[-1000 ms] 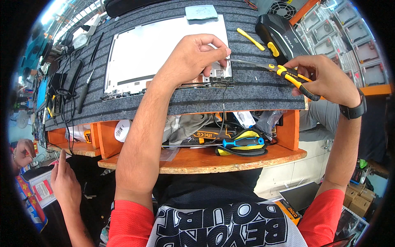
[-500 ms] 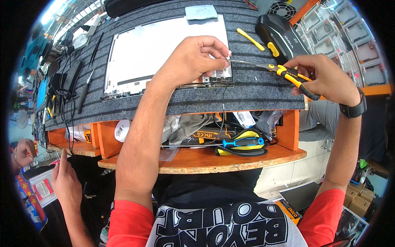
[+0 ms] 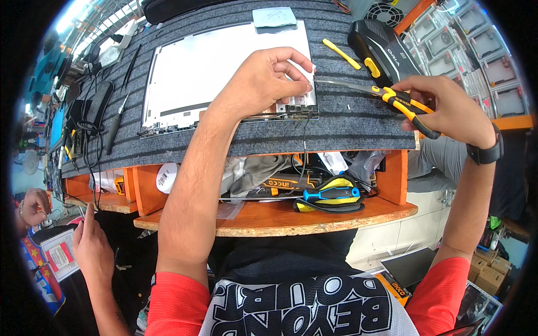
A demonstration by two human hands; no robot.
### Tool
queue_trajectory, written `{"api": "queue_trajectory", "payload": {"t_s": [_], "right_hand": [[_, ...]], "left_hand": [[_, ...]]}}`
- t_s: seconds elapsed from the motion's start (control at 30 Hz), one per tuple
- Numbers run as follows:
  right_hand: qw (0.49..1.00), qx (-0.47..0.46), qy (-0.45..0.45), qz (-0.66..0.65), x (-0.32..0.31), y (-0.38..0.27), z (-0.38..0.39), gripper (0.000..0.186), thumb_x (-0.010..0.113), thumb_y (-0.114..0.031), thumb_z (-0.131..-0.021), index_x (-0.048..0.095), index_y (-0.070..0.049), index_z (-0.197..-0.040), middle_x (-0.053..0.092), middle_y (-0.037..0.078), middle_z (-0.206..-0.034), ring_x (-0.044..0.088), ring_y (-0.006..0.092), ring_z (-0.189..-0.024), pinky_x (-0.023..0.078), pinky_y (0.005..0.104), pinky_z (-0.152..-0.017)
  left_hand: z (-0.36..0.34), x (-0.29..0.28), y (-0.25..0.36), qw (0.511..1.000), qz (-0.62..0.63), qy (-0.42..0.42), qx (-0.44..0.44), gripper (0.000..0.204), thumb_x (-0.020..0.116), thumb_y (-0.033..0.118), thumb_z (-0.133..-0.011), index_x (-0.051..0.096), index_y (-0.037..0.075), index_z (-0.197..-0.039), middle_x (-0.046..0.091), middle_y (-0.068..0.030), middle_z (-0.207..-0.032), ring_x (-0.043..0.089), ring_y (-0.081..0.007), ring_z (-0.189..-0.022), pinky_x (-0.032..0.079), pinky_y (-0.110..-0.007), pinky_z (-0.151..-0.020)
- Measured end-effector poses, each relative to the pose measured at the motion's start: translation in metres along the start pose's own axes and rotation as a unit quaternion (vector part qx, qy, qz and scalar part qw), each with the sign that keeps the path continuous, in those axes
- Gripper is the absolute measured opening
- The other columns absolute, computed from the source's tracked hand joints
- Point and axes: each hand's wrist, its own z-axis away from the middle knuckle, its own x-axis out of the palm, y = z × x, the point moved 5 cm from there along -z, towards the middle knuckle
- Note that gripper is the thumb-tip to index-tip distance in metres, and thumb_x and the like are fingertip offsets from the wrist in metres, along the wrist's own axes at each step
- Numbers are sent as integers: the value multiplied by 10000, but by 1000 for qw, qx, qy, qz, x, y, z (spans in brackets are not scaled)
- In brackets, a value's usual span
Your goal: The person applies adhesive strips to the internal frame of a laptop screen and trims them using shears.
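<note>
In my right hand are long-nose pliers with yellow and black handles, my fingers wrapped round the grips. Their long thin jaws point left, ending beside the right edge of a white laptop screen panel. Over the panel's lower right corner is my left hand, thumb and fingertips drawn together close to the plier tips. What lies between those fingertips is too small to name. Along the panel's lower edge runs a strip of dark parts and thin cables, partly covered by my left hand.
A yellow pry tool and a black case lie at the right on the grey striped mat. A pale blue pad sits on the panel's top edge. Below, an open shelf holds tools. Another person's hands are at lower left.
My right hand and the pliers have shifted slightly right. The white bit seen at my left fingertips earlier is less visible now. My left hand has barely moved.
</note>
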Motion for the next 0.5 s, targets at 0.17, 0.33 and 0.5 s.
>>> {"api": "queue_trajectory", "payload": {"t_s": [0.17,0.33,0.5], "right_hand": [[991,95,64,65,12,0,38,585,822,-44,-800,661,-19,-1361,720,211,-1136,695,342,-1017,548,430,-905],[984,86,142,62,66,-27,55,646,642,60,-862,493,-60,-1479,632,270,-1165,632,487,-1098,516,541,-945],[969,109,90,203,75,-36,51,623,686,52,-851,535,-55,-1446,627,242,-1145,670,444,-1053,561,503,-876]], "left_hand": [[3,-1,0,999,0,6,-40,343,827,147,-910,724,62,-1226,763,-24,-927,602,-44,-651,452,-207,-537],[5,0,4,998,0,6,-61,373,822,150,-911,705,73,-1257,759,-25,-945,597,-39,-654,425,-202,-481],[6,1,4,998,32,-4,-63,381,816,138,-912,687,70,-1263,759,-25,-960,595,-41,-651,423,-203,-481]]}}
